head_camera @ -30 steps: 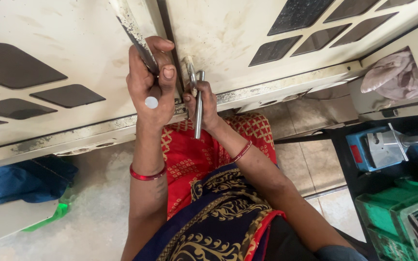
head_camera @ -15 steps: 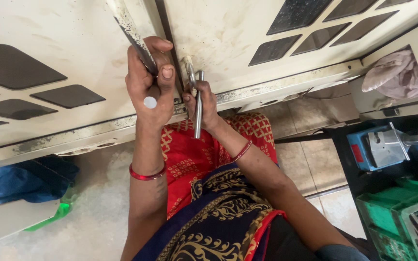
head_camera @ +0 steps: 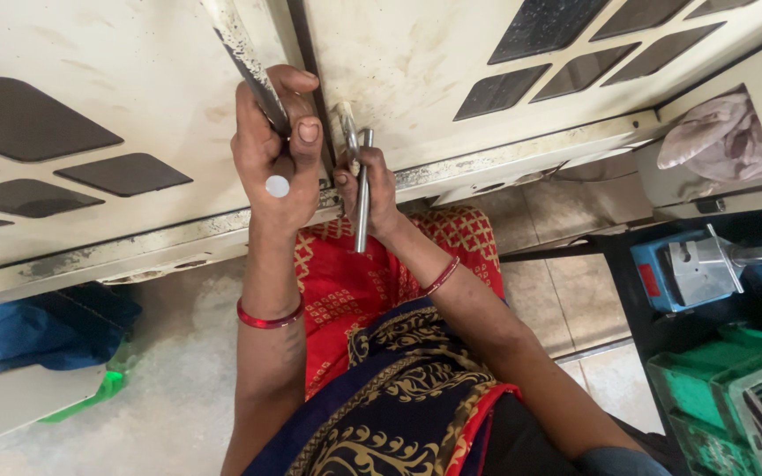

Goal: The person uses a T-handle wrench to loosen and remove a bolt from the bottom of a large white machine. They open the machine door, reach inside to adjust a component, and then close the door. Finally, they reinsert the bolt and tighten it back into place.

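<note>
Fitting metal rods at the cream panel seam.
Left hand clenched round a worn rod; right hand gripping a shiny pin; next likely needs careful alignment.

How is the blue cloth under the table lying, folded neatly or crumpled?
Crumpled. The blue cloth lies in a loose, uneven heap on the floor below the table edge, with no flat folds or straight edges showing.

Bright even daylight, soft shadows, sharp focus, slight wide-angle edge distortion
</note>
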